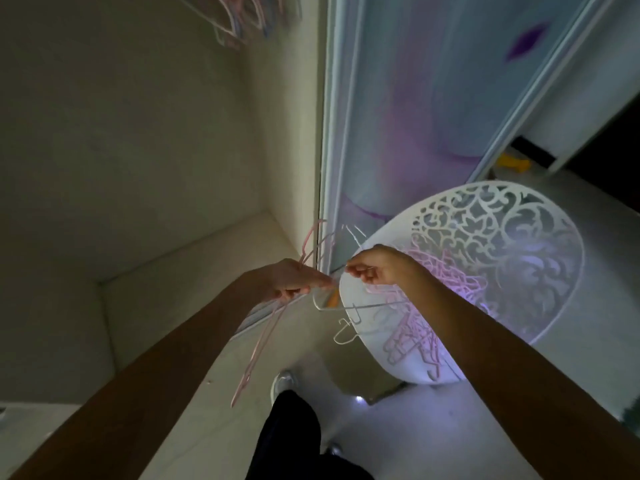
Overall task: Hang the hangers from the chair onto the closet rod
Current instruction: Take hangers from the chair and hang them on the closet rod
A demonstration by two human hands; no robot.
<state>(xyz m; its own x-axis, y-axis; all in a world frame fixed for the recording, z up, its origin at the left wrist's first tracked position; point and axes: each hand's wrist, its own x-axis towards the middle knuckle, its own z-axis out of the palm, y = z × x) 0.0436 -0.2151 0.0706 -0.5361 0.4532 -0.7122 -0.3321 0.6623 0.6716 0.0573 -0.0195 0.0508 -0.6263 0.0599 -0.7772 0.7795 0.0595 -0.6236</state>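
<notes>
A pile of pink hangers (419, 306) lies on the white chair (519, 258), and more hangers (239, 19) hang blurred at the top of the closet. The left hand (294, 280), arm stretched forward, has its fingers curled round a few pink hangers (259, 344) that dangle below it. Just beside it the right hand (375, 266), arm likewise extended, pinches a white hanger (349, 311) over the chair's edge.

the chair (540, 271) stands on the right, just beside the closet door (433, 98). a heap of hangers (446, 292) lies on its seat. the left hand (294, 280) and right hand (375, 266) meet before the chair. more hangers (239, 15) hang above, upper left.
</notes>
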